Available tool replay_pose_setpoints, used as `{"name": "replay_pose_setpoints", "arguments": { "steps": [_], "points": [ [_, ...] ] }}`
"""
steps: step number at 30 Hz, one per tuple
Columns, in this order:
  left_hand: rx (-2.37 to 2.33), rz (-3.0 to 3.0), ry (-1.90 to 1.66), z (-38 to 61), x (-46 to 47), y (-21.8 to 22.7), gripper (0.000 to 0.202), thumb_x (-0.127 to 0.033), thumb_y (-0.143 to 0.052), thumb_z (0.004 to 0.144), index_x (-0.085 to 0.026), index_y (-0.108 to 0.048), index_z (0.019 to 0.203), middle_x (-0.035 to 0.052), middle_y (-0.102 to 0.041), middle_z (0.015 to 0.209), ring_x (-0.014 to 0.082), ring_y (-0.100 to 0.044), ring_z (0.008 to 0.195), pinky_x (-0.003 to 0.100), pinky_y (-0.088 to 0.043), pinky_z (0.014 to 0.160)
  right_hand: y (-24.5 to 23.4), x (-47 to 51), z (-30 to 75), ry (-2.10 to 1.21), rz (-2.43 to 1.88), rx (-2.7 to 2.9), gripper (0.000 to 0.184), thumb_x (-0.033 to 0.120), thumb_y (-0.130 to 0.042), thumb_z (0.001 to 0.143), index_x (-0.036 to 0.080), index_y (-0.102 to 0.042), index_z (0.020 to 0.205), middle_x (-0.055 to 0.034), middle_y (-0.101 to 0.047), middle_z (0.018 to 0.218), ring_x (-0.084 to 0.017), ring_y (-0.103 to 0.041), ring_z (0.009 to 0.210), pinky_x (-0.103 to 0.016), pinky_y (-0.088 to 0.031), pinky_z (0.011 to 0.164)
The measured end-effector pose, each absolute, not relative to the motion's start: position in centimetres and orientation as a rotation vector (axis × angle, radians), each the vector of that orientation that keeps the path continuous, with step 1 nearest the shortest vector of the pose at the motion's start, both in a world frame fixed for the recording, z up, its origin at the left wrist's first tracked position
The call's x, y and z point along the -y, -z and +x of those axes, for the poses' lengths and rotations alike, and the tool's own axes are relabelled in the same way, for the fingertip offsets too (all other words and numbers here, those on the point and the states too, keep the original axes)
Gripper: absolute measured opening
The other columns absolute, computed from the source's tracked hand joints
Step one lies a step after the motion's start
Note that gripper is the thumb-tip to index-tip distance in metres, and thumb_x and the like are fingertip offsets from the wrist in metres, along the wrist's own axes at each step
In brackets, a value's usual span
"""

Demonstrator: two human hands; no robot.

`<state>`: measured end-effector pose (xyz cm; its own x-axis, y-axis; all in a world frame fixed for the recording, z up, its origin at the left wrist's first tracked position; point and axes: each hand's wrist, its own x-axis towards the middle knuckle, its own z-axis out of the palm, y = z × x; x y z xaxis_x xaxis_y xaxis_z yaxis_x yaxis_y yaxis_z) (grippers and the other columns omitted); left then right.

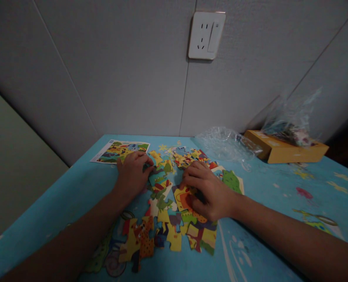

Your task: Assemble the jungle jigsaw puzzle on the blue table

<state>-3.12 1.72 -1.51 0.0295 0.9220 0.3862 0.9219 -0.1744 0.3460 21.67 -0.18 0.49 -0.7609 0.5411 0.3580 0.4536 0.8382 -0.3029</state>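
Observation:
Several colourful jigsaw pieces [164,211] lie partly joined on a blue printed table [82,184]. My left hand [132,174] rests knuckles up on the pieces at the left, its fingers curled and pinching a piece near the puzzle's upper part. My right hand [209,192] lies over the middle pieces, fingers bent and pressing on an orange and yellow piece [183,197]. A green piece [231,181] sits just beyond my right hand.
A printed picture sheet [115,150] lies at the far left by the wall. Crumpled clear plastic [223,144] and a yellow box [285,150] with a plastic bag on it stand at the back right. A wall socket [206,35] is above.

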Motion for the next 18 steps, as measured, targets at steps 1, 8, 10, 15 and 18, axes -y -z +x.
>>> {"name": "replay_pose_setpoints", "arguments": {
  "steps": [1,8,10,15,18],
  "points": [
    [-2.008,2.258,-0.824,-3.00,-1.65,1.40,0.002,-0.023,-0.069,0.083,-0.024,-0.070,0.084,0.0053,-0.066,0.117,0.0309,-0.055,0.119,0.054,-0.038,0.102,-0.45,0.15,21.67,-0.270,-0.735,2.579,0.028,0.022,-0.053,0.064,0.017,-0.067,0.087,-0.0075,-0.057,0.084,-0.024,-0.048,0.084,-0.045,-0.037,0.083],
    [-1.939,2.295,-0.750,-2.44,-1.27,0.98,0.006,-0.021,-0.070,0.084,-0.027,-0.071,0.086,0.0047,-0.064,0.122,0.0288,-0.052,0.124,0.056,-0.034,0.103,-0.21,0.03,21.77,-0.292,-0.696,2.586,0.030,0.024,-0.055,0.068,0.016,-0.068,0.094,-0.0079,-0.060,0.090,-0.025,-0.049,0.087,-0.047,-0.035,0.089],
    [-1.898,2.300,-0.753,-2.38,-1.23,0.94,0.006,-0.021,-0.070,0.083,-0.027,-0.071,0.086,0.0043,-0.064,0.121,0.0287,-0.052,0.124,0.056,-0.034,0.102,-0.23,0.05,21.76,-0.293,-0.703,2.591,0.029,0.024,-0.056,0.069,0.016,-0.068,0.095,-0.0076,-0.060,0.090,-0.024,-0.050,0.087,-0.047,-0.035,0.090],
    [-1.770,2.338,-0.744,-2.19,-0.97,0.71,0.009,-0.021,-0.073,0.082,-0.027,-0.071,0.088,0.0023,-0.065,0.122,0.0278,-0.053,0.123,0.056,-0.030,0.107,-0.19,0.03,21.76,-0.268,-0.700,2.599,0.028,0.022,-0.056,0.067,0.017,-0.068,0.092,-0.0069,-0.061,0.087,-0.024,-0.051,0.087,-0.047,-0.035,0.091],
    [-1.700,2.382,-0.721,-2.08,-0.75,0.59,0.012,-0.021,-0.074,0.081,-0.027,-0.071,0.091,0.0016,-0.066,0.123,0.0277,-0.051,0.127,0.056,-0.028,0.109,-0.15,0.01,21.74,-0.264,-0.677,2.588,0.028,0.021,-0.056,0.066,0.016,-0.067,0.091,-0.0066,-0.062,0.085,-0.023,-0.052,0.085,-0.047,-0.035,0.090]
  ]
}}
